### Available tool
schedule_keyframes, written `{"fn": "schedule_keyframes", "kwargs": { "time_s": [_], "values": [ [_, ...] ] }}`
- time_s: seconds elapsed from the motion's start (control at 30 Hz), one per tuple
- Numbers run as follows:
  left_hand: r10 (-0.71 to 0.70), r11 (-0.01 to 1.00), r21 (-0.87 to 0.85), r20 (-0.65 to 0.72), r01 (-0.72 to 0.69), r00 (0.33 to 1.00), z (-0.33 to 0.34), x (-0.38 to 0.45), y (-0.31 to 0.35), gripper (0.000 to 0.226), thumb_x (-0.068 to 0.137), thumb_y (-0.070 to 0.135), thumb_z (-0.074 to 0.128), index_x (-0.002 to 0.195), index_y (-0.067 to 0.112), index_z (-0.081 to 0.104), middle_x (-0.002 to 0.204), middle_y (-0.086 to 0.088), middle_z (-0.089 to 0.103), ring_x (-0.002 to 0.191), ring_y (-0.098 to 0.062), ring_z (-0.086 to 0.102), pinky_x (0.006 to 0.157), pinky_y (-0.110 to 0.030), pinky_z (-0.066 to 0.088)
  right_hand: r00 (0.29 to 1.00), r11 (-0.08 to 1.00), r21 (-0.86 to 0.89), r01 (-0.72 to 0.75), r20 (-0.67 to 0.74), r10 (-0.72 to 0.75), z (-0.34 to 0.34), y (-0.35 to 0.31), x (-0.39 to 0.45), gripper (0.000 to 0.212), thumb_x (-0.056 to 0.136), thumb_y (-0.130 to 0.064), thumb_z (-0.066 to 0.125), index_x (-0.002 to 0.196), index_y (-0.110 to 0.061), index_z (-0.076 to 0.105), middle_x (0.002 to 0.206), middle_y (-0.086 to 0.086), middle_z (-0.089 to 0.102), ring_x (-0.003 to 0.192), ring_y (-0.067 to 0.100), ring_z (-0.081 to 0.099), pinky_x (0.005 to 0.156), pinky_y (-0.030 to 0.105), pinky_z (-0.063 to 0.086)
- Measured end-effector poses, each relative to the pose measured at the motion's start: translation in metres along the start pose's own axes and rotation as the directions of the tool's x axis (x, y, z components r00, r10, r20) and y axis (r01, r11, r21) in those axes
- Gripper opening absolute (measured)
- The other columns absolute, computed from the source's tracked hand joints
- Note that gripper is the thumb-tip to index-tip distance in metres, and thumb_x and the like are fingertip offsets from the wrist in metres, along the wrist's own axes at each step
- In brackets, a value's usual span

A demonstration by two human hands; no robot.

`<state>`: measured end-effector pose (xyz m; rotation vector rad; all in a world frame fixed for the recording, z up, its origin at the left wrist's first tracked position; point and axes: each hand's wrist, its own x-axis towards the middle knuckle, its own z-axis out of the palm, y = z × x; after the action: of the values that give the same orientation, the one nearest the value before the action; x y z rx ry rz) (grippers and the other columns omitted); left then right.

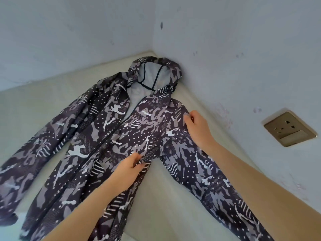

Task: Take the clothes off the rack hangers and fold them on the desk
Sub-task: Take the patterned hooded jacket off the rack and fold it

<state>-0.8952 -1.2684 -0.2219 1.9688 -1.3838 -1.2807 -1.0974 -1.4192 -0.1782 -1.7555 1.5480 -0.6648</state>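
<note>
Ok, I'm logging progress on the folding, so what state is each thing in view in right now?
Camouflage jacket: off the hanger, spread face up on the desk, sleeves out, not yet folded.
Zipper: closed along the body, open near the collar.
Hood: open, lying against the wall corner.
Left hand: pinches fabric near the armpit seam.
Right hand: pinches the shoulder.
Wall socket: nothing plugged in.

Jacket point(111, 140) on desk point(165, 197), hood point(152, 73) seemingly cornerward.

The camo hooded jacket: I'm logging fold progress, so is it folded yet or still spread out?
Spread: the camo hooded jacket lies flat on the desk, both sleeves splayed outward, none folded over.
</note>
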Motion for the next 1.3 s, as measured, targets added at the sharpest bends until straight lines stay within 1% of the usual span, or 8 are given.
{"fn": "schedule_keyframes", "kwargs": {
  "time_s": [0.17,0.27,0.47,0.63,0.9,1.03,1.17,1.3],
  "values": [
    [-0.172,0.950,-0.267,-0.014,0.162,0.985,-0.031,0.016,-0.022,0.018,0.101,0.021,0.048,0.086,0.011,0.054,0.061,0.001,0.035,0.046,-0.009,0.028,0.042,-0.019,0.023,0.990,0.985,-0.128,0.119,0.093,-0.107,0.040,-0.029,0.039,0.024,0.103,-0.029,0.039,0.099,-0.009,0.052,0.072,0.001,0.053,0.055,0.009,0.040,0.047,0.016,0.036],
    [-0.258,0.885,-0.409,-0.033,0.223,0.966,-0.049,0.028,-0.048,0.027,0.100,0.027,0.050,0.082,0.008,0.057,0.069,-0.006,0.049,0.063,-0.019,0.046,0.057,-0.025,0.036,0.983,0.966,-0.217,0.140,0.150,-0.109,0.082,-0.042,0.070,0.024,0.101,-0.033,0.042,0.098,-0.010,0.050,0.075,0.003,0.057,0.057,0.012,0.045,0.057,0.029,0.043],
    [-0.348,0.853,-0.439,-0.074,0.283,0.935,-0.057,0.034,-0.077,0.034,0.092,0.040,0.061,0.072,0.014,0.053,0.068,-0.007,0.052,0.058,-0.022,0.046,0.057,-0.031,0.036,0.968,0.885,-0.433,0.173,0.242,-0.070,0.132,-0.039,0.103,0.026,0.102,-0.034,0.038,0.097,-0.009,0.044,0.079,0.003,0.054,0.072,0.022,0.053,0.065,0.036,0.042],
    [-0.357,0.888,-0.355,-0.128,0.293,0.926,-0.056,0.037,-0.089,0.045,0.092,0.035,0.063,0.061,0.014,0.037,0.049,0.002,0.032,0.045,-0.014,0.030,0.050,-0.028,0.029,0.970,0.810,-0.572,0.131,0.243,0.015,0.162,-0.020,0.120,0.029,0.101,-0.030,0.042,0.113,-0.004,0.046,0.118,0.016,0.050,0.100,0.034,0.056,0.087,0.050,0.048],
    [-0.376,0.867,-0.292,0.149,0.404,0.915,-0.062,-0.009,-0.099,0.026,0.085,0.032,0.071,0.080,0.007,0.066,0.078,0.001,0.071,0.070,-0.010,0.068,0.067,-0.023,0.055,0.976,0.639,-0.738,0.217,0.176,-0.128,0.168,-0.037,0.101,0.038,0.090,-0.010,0.055,0.125,-0.005,0.040,0.127,0.020,0.044,0.113,0.039,0.047,0.095,0.047,0.044],
    [-0.385,0.831,-0.321,0.259,0.455,0.886,-0.061,-0.030,-0.103,0.022,0.084,0.026,0.073,0.093,0.007,0.069,0.089,-0.005,0.074,0.079,-0.017,0.072,0.068,-0.026,0.059,0.770,0.470,-0.611,0.638,0.499,-0.397,0.172,-0.077,0.042,0.046,0.085,0.000,0.050,0.129,-0.012,0.049,0.130,0.007,0.048,0.122,0.025,0.040,0.103,0.038,0.037],
    [-0.338,0.912,-0.140,0.273,0.385,0.901,-0.050,-0.057,-0.107,0.016,0.085,0.016,0.064,0.082,0.008,0.051,0.071,-0.008,0.050,0.057,-0.015,0.050,0.054,-0.025,0.043,0.370,0.511,-0.185,0.839,0.884,-0.287,0.177,-0.093,-0.036,0.045,0.082,-0.006,0.051,0.125,-0.022,0.052,0.129,-0.002,0.049,0.125,0.021,0.031,0.104,0.039,0.030],
    [-0.371,0.902,-0.093,0.331,0.421,0.867,-0.042,-0.076,-0.104,0.016,0.089,0.012,0.057,0.077,0.012,0.045,0.067,-0.002,0.043,0.054,-0.012,0.045,0.050,-0.021,0.041,0.257,0.425,-0.191,0.885,0.961,-0.102,0.180,-0.082,-0.067,0.030,0.092,-0.025,0.050,0.122,-0.026,0.054,0.133,-0.005,0.048,0.134,0.022,0.022,0.109,0.046,0.017]
  ]
}}
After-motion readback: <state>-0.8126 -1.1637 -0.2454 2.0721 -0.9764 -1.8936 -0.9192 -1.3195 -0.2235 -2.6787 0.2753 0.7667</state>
